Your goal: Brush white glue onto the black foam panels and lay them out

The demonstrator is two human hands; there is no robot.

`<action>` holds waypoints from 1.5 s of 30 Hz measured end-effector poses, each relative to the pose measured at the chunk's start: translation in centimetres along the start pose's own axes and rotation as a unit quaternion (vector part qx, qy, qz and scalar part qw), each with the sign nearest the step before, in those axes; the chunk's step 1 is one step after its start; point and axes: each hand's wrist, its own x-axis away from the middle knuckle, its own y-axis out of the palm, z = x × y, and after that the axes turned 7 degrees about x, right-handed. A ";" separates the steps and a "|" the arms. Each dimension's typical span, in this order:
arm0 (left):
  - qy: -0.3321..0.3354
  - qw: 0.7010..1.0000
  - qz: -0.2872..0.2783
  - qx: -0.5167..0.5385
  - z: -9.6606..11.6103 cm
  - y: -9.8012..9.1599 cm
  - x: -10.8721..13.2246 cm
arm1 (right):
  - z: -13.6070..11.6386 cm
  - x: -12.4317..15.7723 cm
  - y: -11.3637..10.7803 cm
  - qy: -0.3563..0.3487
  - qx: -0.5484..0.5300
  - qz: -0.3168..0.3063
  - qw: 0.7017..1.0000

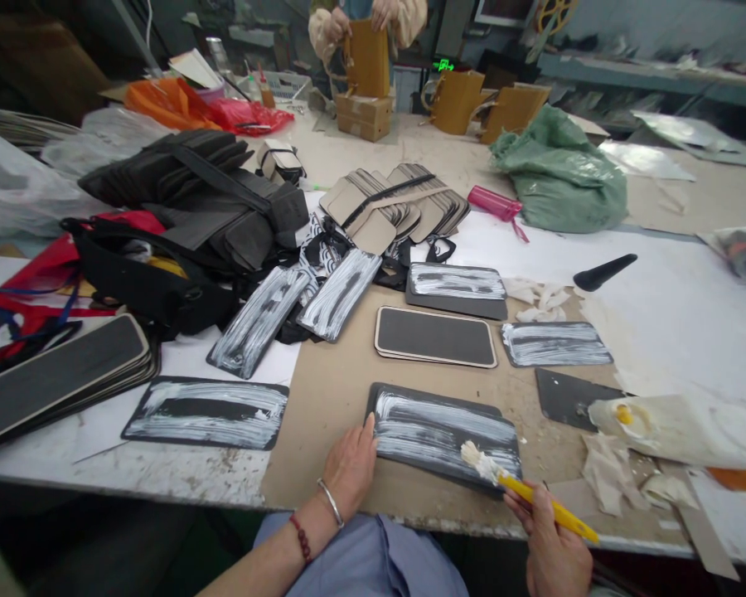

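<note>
In front of me lies a black rectangular panel (448, 427) with white streaks of glue-like paste across it, on top of another dark piece. My left hand (352, 464) holds its left edge, fingers close together at the rim. My right hand (550, 531) grips a brush (550, 507) with a yellow handle. Its pale, paste-coated bristles touch the panel's right half. Just beyond is a bare dark panel with a beige border (435, 337). Another paste-streaked panel (205, 412) lies to the left, and a smaller one (558, 343) to the right.
A plastic paste container (665, 424) lies at right beside crumpled scraps. Stacked bordered panels (68, 373) stand at left. Behind are black pieces (224, 199), beige stacks (398, 203), a green bag (563, 170) and a black tapered object (604, 272). Across the table a person handles a tan bag (368, 62).
</note>
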 end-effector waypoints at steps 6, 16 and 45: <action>-0.029 0.999 -0.035 -0.010 0.6 -0.6 0.4 | 0.0 -0.1 0.0 0.002 0.023 0.003 1.000; -0.031 0.999 -0.037 -0.002 1.2 -1.2 0.4 | -0.4 -0.1 0.1 0.022 0.022 0.006 0.999; -0.251 0.844 -0.062 0.470 -1.8 -0.3 -4.3 | -1.1 -2.6 -1.2 -0.059 0.132 0.046 0.988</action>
